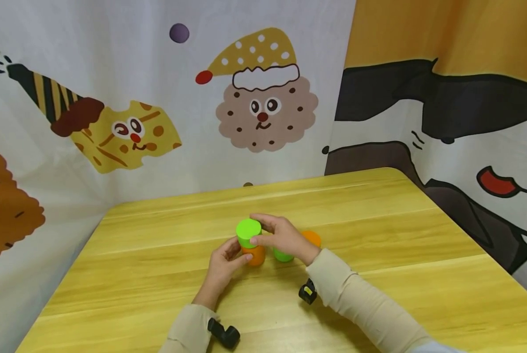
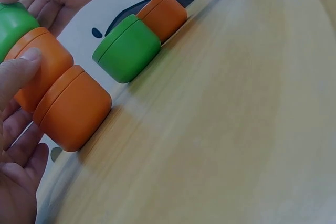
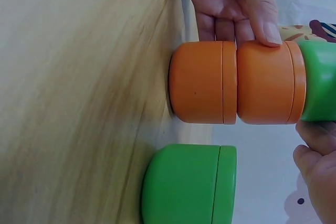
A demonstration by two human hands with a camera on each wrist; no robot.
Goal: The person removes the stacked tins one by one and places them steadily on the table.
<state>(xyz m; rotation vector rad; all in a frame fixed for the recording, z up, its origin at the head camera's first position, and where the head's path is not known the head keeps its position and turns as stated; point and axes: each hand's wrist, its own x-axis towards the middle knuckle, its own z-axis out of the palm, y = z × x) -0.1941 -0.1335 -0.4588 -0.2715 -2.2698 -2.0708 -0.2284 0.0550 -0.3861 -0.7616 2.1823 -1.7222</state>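
Observation:
Three round lidded jars stand stacked on the table: a lower orange jar (image 2: 79, 111), a middle orange jar (image 3: 265, 85) and a green jar (image 1: 248, 230) on top. My left hand (image 1: 221, 264) grips the middle jar from the left, its thumb across the near side and its fingers behind. From the right, my right hand (image 1: 285, 238) holds the green top jar between thumb and fingers. The right wrist view shows the lower jar's base against the table and the three jars in line.
To the right of the stack sit a second green jar (image 2: 127, 49) and, behind it, another orange jar (image 1: 312, 239), partly covered by my right hand in the head view. The wooden table (image 1: 157, 235) reaches back to a curtain (image 1: 192, 147) printed with cartoon figures.

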